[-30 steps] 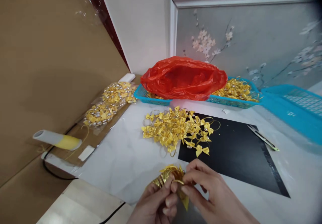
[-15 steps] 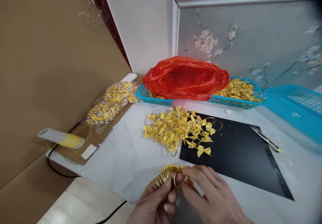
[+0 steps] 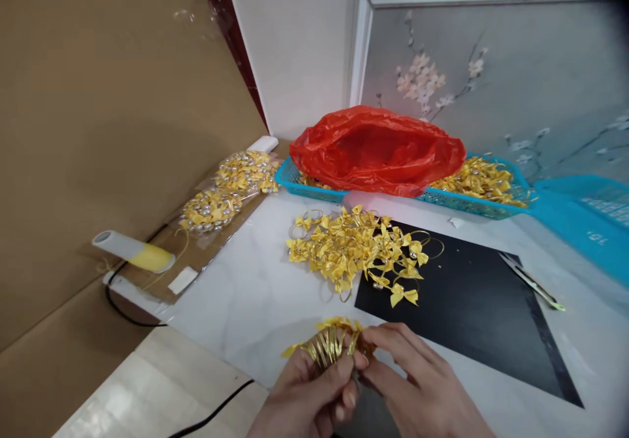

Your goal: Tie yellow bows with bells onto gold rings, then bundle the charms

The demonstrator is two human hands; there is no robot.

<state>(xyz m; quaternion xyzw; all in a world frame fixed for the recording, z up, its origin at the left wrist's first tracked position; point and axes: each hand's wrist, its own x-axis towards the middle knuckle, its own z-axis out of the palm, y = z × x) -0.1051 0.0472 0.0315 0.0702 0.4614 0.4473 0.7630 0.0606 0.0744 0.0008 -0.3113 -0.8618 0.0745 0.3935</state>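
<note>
At the near edge of the table, my left hand [image 3: 314,389] is closed around a bunch of gold wire loops with yellow ribbon bows [image 3: 328,346]. My right hand [image 3: 417,376] meets it from the right, its thumb and index finger pinching at the bunch's right end; part of what they grip is hidden behind the fingers. Just beyond both hands lies a loose pile of yellow ribbon bows [image 3: 356,248] on gold loops with small silvery beads. That pile rests partly on the white tabletop and partly on a black sheet [image 3: 452,300].
Behind the pile, a red plastic bag [image 3: 378,153] lies over a blue basket [image 3: 314,192] of more bows. Tweezers [image 3: 533,282] rest on the black sheet's right edge. Bagged bows [image 3: 211,210] and a yellow-and-white tube [image 3: 133,252] are at left. A blue lid-like tray [image 3: 580,228] stands right.
The camera view has shifted, so the scene sits slightly further right. My left hand still holds the bunch, with its gold loops more fanned out; my right fingers stay at its right end.
</note>
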